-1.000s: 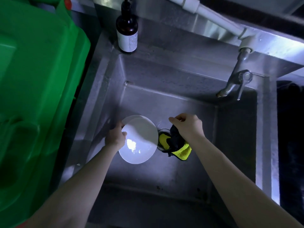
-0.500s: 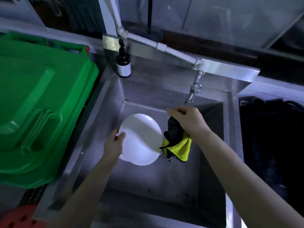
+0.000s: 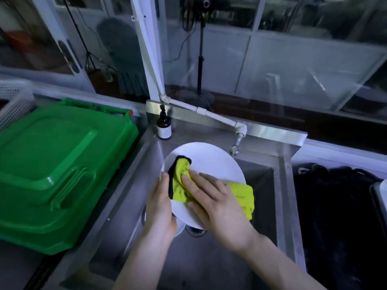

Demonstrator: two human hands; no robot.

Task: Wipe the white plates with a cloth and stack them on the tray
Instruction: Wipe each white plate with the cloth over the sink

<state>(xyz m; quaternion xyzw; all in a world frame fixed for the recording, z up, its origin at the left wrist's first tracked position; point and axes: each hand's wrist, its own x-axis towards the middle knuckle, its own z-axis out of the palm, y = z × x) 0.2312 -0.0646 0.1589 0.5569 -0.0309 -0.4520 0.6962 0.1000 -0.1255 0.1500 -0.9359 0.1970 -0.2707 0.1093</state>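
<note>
I've lifted the plate [image 3: 211, 164] up over the sink [image 3: 280, 206], my left hand [image 3: 160, 208] gripping its rim, and my right hand [image 3: 213, 203] now presses the cloth [image 3: 181, 185] flat onto it, so wiping has begun

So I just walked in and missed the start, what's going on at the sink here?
A person is wiping a white plate over the steel sink. The left hand grips the plate's rim, holding it tilted above the basin, while the right hand presses a yellow cloth flat on its face. Another white dish edge shows beneath the left hand. No tray with stacked plates can be made out, so stacking isn't visibly started.
</note>
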